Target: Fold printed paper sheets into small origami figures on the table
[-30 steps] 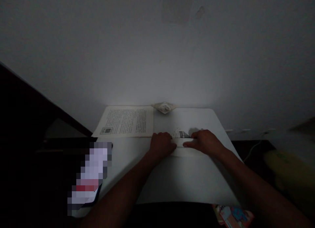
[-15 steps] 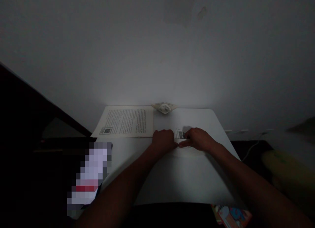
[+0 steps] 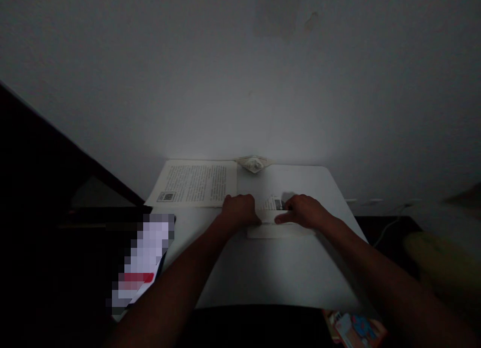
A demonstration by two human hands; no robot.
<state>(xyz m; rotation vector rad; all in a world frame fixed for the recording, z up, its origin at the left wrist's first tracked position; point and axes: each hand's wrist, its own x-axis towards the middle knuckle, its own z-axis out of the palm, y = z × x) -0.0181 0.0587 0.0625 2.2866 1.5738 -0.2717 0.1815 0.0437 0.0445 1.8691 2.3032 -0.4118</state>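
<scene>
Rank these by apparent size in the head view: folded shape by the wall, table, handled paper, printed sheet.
1. Table, clearly largest.
2. Printed sheet.
3. Handled paper, partly covered, so judged on what shows.
4. Folded shape, smallest.

This is looking like a room in a home: a small white desk (image 3: 263, 273) is standing under the hands (image 3: 239, 210), its far edge meeting a plain, stained wall (image 3: 210, 87); a lit phone (image 3: 146, 263) is lying to their left, a thin cable (image 3: 386, 229) is trailing to their right, and a colourful printed item (image 3: 358, 328) is showing nearer the wearer, below the right one.
</scene>
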